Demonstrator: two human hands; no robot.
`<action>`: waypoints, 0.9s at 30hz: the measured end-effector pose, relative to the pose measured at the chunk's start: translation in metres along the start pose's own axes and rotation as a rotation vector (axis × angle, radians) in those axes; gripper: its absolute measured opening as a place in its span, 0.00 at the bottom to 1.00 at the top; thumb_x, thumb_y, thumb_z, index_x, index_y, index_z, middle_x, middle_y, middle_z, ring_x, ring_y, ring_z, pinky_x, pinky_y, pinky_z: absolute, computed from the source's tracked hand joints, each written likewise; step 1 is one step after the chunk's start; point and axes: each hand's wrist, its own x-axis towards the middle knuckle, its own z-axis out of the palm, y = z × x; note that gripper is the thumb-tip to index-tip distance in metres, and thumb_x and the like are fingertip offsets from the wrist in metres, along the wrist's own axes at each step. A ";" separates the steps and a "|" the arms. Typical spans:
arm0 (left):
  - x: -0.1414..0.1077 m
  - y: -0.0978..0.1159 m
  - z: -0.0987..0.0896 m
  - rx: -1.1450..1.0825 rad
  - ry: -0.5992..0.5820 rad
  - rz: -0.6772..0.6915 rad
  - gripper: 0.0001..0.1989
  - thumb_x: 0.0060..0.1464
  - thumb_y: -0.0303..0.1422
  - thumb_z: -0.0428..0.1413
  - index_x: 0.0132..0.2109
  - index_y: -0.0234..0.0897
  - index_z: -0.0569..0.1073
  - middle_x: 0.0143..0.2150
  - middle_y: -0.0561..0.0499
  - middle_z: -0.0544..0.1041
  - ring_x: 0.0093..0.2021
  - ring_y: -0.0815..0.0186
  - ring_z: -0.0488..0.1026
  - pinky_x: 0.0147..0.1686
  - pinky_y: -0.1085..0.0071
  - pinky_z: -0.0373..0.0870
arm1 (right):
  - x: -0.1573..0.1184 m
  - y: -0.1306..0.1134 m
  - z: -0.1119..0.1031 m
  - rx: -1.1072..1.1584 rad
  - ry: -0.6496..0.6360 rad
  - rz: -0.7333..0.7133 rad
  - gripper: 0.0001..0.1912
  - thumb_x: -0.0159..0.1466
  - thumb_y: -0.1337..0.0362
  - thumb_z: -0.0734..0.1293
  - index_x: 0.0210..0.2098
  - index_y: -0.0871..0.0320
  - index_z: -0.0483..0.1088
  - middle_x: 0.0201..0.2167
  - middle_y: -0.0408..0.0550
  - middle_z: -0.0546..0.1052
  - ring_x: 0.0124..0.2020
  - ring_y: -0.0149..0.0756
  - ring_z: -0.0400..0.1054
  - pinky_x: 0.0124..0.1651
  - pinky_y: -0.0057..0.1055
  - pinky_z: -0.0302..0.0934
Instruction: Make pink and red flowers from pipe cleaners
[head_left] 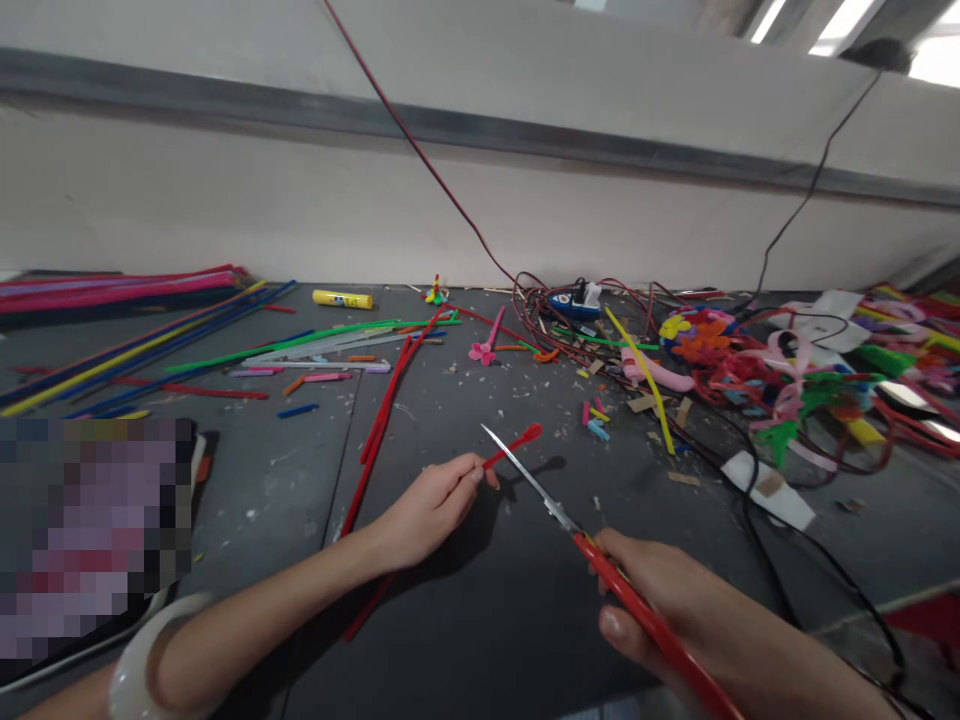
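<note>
My left hand (431, 507) is shut on a short red pipe cleaner (516, 446), whose bent end sticks out to the right past the fingers. My right hand (645, 605) grips red-handled scissors (553, 503) with the steel blades pointing up and left. The blade tip lies just left of the pipe cleaner and does not touch it. The fingers hide part of the scissor handles. Long red pipe cleaners (382, 440) lie on the dark table (480, 640) beneath my left forearm. A white bangle (146, 660) circles my left wrist.
Bundles of coloured pipe cleaners (112, 300) lie at the back left, beside a yellow glue stick (343, 299). A blue power strip (574, 305) sits among tangled wires (592, 335). Pipe cleaner flowers (705, 345) are heaped at right. A pixelated patch (90, 540) covers the left edge.
</note>
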 end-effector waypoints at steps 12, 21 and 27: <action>0.001 0.001 -0.003 0.049 -0.001 0.038 0.14 0.60 0.37 0.39 0.39 0.34 0.65 0.18 0.60 0.52 0.17 0.74 0.51 0.17 0.78 0.49 | 0.000 -0.002 0.000 0.001 0.013 -0.036 0.18 0.63 0.51 0.53 0.35 0.58 0.63 0.32 0.48 0.69 0.31 0.34 0.62 0.35 0.29 0.57; 0.000 0.002 -0.004 0.107 -0.019 0.052 0.14 0.60 0.36 0.39 0.38 0.35 0.66 0.19 0.59 0.54 0.19 0.73 0.51 0.18 0.78 0.51 | 0.008 0.001 0.003 -0.030 0.004 0.083 0.16 0.62 0.50 0.56 0.33 0.57 0.62 0.31 0.47 0.70 0.31 0.33 0.62 0.35 0.28 0.54; -0.001 0.003 -0.003 0.097 -0.017 0.044 0.14 0.60 0.36 0.39 0.37 0.36 0.66 0.19 0.60 0.53 0.19 0.73 0.51 0.19 0.78 0.51 | 0.022 0.011 0.010 -0.079 0.034 0.158 0.17 0.56 0.48 0.61 0.28 0.57 0.63 0.24 0.44 0.70 0.22 0.29 0.60 0.25 0.25 0.50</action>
